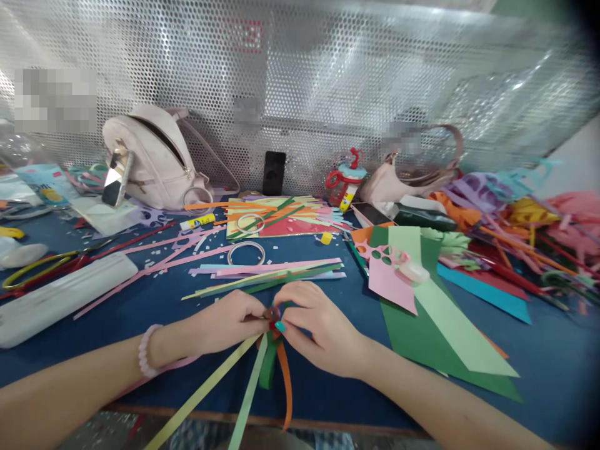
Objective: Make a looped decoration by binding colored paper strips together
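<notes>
Far left of the fingers: long white case (70, 297). Left hand (227, 325): thumb and fingertips pinched together on a small bundle of paper strips (272, 325). Trailing from it, nearer than the fingers: yellow strip (206, 390), pale green strip (248, 400), dark green strip (268, 365), orange strip (285, 387). Right hand (323, 325): fingers curled, tips at the bundle; blurred, cannot tell if closed. Well right of the fingers: pink sheet (389, 284), green sheet (403, 337).
</notes>
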`<state>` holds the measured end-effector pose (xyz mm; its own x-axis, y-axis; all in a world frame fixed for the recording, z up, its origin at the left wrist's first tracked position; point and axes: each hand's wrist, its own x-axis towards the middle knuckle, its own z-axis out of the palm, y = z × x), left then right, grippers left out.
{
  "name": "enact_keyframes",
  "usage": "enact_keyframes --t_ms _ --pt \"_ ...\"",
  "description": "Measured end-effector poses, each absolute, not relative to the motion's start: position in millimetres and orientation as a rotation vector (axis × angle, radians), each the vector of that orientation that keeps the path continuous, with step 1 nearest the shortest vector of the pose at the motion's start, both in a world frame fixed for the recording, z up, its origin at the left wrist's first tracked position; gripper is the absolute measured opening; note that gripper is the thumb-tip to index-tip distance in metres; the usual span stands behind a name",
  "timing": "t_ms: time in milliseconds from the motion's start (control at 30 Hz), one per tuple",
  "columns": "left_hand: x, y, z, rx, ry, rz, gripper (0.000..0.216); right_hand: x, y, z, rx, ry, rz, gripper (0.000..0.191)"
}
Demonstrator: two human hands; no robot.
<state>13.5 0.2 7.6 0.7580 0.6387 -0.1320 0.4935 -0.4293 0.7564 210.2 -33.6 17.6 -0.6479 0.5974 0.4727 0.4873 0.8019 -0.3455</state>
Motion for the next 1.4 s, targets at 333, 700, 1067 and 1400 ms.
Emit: enact_keyframes --t_ms 333,700,1067,1400 --pt "15 -4 3 2.092 0.844 0.222 0.022 202 -34 7 -0.948 -2.281 0.483 0.012" --pt "19 -7 -1 2.159 0.934 0.213 0.021 195 -40 3 -0.887 -2.308 0.4 0.01" --pt "18 -9 11 2.204 0.91 0.375 0.032 202 -31 11 -1.173 -1.871 0.881 0.006" --pt "17 -8 9 2.277 0.892 0.44 0.027 202 -34 4 -1.056 -1.92 0.737 0.01"
